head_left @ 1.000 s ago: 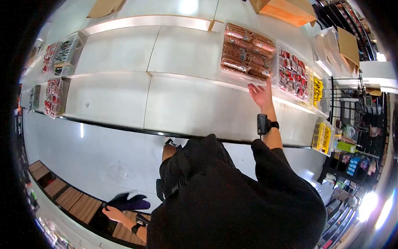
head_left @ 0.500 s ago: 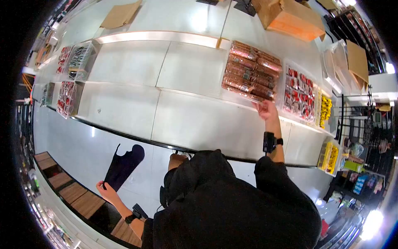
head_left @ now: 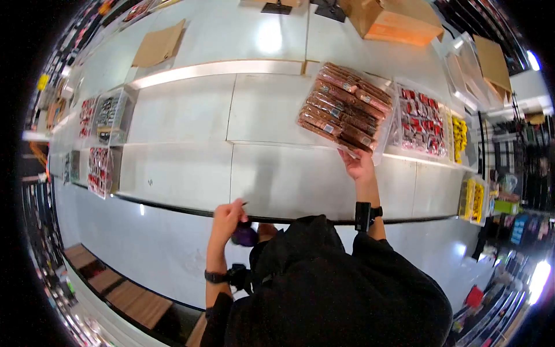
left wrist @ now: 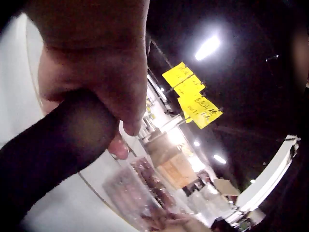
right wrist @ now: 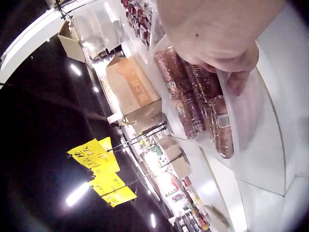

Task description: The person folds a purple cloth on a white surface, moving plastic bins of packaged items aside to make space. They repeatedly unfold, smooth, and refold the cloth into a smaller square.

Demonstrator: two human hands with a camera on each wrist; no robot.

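Observation:
My left hand (head_left: 227,220), near the black front edge of the white shelf, grips a soft dark purple cloth piece (left wrist: 58,142). Part of that piece hangs below the fingers in the head view; its kind cannot be told. At the right, my right hand (head_left: 359,168) holds the front wall of a clear plastic bin (head_left: 378,155), fingers curled over its edge. Rows of brown, clear-wrapped packets (head_left: 341,107) fill the bin, which stands askew to its neighbours. The right wrist view shows these wrapped packets (right wrist: 181,96) close beside the fingers.
Right of the bin stands a clear bin of red-and-silver packets (head_left: 421,124), then bins of yellow items (head_left: 459,139). More filled bins (head_left: 104,168) stand at the left end. A cardboard box (head_left: 399,26) and a flat cardboard piece (head_left: 159,46) lie on the upper level.
My left hand has swung from the lower left to the shelf's front edge with the dark cloth piece. The right hand has taken hold of the packet bin, which has turned and shifted slightly.

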